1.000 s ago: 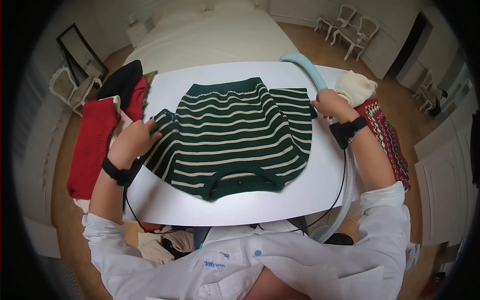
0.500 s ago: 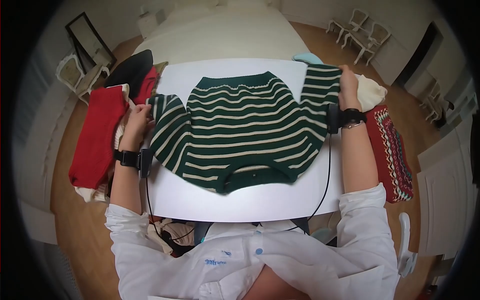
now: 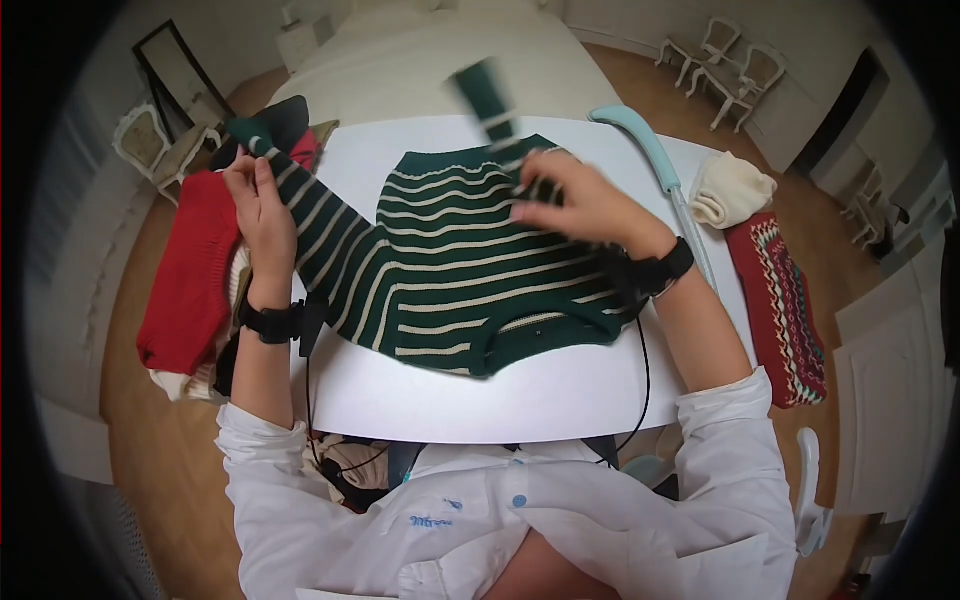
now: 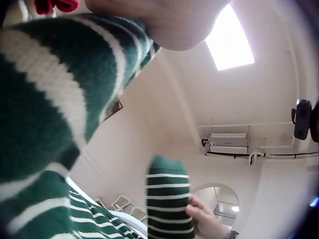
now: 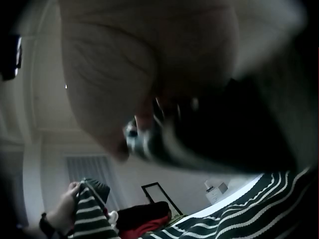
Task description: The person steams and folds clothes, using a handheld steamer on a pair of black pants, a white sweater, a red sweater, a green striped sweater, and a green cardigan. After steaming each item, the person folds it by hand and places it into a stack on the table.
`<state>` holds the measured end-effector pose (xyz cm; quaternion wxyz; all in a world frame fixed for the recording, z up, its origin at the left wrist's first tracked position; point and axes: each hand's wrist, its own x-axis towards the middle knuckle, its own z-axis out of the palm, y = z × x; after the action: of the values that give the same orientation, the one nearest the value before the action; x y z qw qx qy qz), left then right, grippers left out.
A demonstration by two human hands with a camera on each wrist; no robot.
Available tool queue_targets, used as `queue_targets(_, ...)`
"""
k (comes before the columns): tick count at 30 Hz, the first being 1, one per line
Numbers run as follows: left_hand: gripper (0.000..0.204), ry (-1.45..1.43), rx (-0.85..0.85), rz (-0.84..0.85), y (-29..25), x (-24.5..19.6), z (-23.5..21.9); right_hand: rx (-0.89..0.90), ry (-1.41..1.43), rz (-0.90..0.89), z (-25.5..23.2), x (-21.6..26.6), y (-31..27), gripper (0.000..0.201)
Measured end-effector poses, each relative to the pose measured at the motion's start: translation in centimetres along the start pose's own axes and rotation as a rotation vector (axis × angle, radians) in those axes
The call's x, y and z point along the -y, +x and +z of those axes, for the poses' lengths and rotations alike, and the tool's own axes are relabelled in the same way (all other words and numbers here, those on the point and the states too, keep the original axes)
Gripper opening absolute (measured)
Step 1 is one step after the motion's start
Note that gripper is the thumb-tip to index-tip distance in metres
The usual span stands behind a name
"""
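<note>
A green sweater with cream stripes (image 3: 450, 250) lies on the white table (image 3: 500, 410), its neckline toward the person and hem at the far side. My left hand (image 3: 265, 215) grips the left sleeve (image 3: 325, 215) close to its cuff, which is lifted off the table. Over the sweater's right half, my right hand (image 3: 590, 205) pinches the other sleeve (image 3: 485, 95), blurred, with its cuff sticking up past the hem. In the left wrist view that raised sleeve (image 4: 168, 199) shows between the right thumb and fingers. The right wrist view shows mostly a dark, blurred palm (image 5: 149, 59).
Red folded knitwear (image 3: 190, 270) and a black garment (image 3: 290, 122) lie along the left edge. On the right are a light-blue curved handle (image 3: 640, 140) on a hose, a cream knit bundle (image 3: 730, 190) and a patterned red knit (image 3: 780, 310). A bed (image 3: 450, 70) stands beyond.
My left hand has raised its sleeve up and away from the person. The right hand took hold of the other sleeve, lifted it outward, then swung it left across the sweater's body.
</note>
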<state>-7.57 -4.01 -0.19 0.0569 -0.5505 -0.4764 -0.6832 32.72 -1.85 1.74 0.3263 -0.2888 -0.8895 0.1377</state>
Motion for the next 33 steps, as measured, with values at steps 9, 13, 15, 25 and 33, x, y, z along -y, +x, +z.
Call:
queue_targets(9,0.042,0.616,0.699,-0.047,-4.2,5.7,-1.5,0.660,-0.020,0.234,-2.6,3.8,-0.2,0.052)
queue_targets(13,0.054,0.863,0.800,-0.227,-3.2,5.9,-1.5,0.576,-0.139,0.212,-5.3,3.2,-0.6,0.049)
queue_targets(15,0.064,0.811,0.741,-0.311,-1.9,8.5,-0.1,0.482,-0.119,0.224,-6.9,4.4,0.1,0.043)
queue_targets(25,0.058,0.540,0.831,-0.528,0.1,11.2,1.9,-0.221,0.509,0.342,-6.3,-4.5,-0.1,0.034)
queue_targets(33,0.037,0.320,0.944,-0.860,0.6,8.5,0.9,-0.455,0.846,0.843,0.9,-13.6,-3.2,0.047)
